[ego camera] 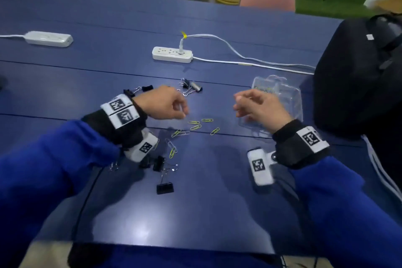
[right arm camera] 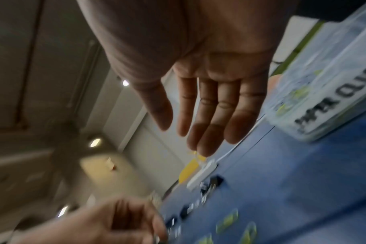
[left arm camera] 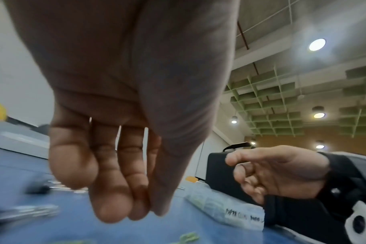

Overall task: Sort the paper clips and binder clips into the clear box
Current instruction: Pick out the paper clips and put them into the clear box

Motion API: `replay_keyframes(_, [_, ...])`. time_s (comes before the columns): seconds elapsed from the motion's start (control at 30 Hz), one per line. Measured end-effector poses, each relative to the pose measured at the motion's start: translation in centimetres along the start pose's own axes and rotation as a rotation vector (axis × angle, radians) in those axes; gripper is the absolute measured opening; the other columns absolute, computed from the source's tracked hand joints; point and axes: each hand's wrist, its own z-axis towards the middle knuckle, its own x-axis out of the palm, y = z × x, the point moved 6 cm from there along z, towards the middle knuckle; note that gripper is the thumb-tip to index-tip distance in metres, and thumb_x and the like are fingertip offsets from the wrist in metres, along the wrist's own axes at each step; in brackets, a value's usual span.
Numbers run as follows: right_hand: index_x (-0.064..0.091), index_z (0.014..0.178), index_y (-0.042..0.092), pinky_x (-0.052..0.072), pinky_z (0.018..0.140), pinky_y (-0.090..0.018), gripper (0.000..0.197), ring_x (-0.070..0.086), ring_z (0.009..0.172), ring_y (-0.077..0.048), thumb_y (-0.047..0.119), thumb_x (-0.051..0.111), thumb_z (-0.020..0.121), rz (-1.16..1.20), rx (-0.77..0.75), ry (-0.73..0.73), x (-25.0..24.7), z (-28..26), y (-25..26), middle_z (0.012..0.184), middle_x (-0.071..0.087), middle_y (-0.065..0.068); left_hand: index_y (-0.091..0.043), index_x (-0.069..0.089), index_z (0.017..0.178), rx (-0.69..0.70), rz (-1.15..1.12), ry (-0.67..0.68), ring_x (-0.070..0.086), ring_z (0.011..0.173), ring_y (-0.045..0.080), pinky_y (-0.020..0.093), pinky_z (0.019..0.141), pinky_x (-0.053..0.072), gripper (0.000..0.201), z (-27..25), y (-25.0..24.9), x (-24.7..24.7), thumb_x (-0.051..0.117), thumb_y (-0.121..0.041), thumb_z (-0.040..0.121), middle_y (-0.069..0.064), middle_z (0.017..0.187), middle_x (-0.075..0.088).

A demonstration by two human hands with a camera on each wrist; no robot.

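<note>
Several green and silver paper clips point(ego camera: 195, 126) lie loose on the blue table point(ego camera: 217, 202) between my hands. Black binder clips sit behind my left hand point(ego camera: 191, 87), beside its wrist point(ego camera: 143, 89) and near me point(ego camera: 164, 188). The clear box point(ego camera: 289, 98) stands at the right, lettered on its side point(right arm camera: 328, 92). My left hand point(ego camera: 182, 113) hovers over the paper clips, fingers curled with the thumb against them point(left arm camera: 140, 213); nothing shows in the pinch. My right hand point(ego camera: 239, 104) hangs just left of the box with fingers relaxed and empty point(right arm camera: 184, 130).
A white power strip point(ego camera: 172, 54) with its cable lies behind the clips and another power strip point(ego camera: 49, 38) sits at the far left. A black backpack point(ego camera: 356, 72) stands right behind the box. Chairs line the far edge.
</note>
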Motion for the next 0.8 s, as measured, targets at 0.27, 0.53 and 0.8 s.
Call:
replay_keyframes(0.27, [0.074,0.101,0.027,0.044,0.079,-0.020,0.022,0.060,0.078,-0.009,0.026,0.074,0.079,-0.720,-0.381,0.475,14.5,-3.1,0.3,0.093,0.065,-0.001,-0.023,0.070,0.095,-0.023,-0.004,-0.024,0.053,0.068,-0.003,0.022,0.076,0.049,0.018,-7.5,5.2,2.6,0.072,-0.034,0.081,-0.011,0.085,0.063])
replay_keyframes(0.53, [0.068,0.087,0.023,0.045,0.071,-0.029,0.035,0.059,0.088,-0.024,0.055,0.071,0.073,-1.007,-0.310,0.340,16.2,-2.0,0.5,0.081,0.057,0.002,-0.025,0.065,0.073,-0.111,0.089,-0.038,0.057,0.065,0.004,0.027,0.063,0.052,0.041,-7.3,5.3,3.3,0.073,-0.064,0.065,-0.013,0.066,0.063])
replay_keyframes(0.8, [0.067,0.085,0.018,0.039,0.065,-0.027,0.025,0.061,0.090,-0.030,0.040,0.071,0.074,-1.149,-0.162,0.292,16.5,-1.6,0.0,0.092,0.063,-0.009,-0.019,0.068,0.077,-0.069,0.091,0.057,0.057,0.066,0.010,0.026,0.066,0.053,0.013,-6.2,4.4,3.5,0.067,-0.032,0.080,-0.013,0.063,0.060])
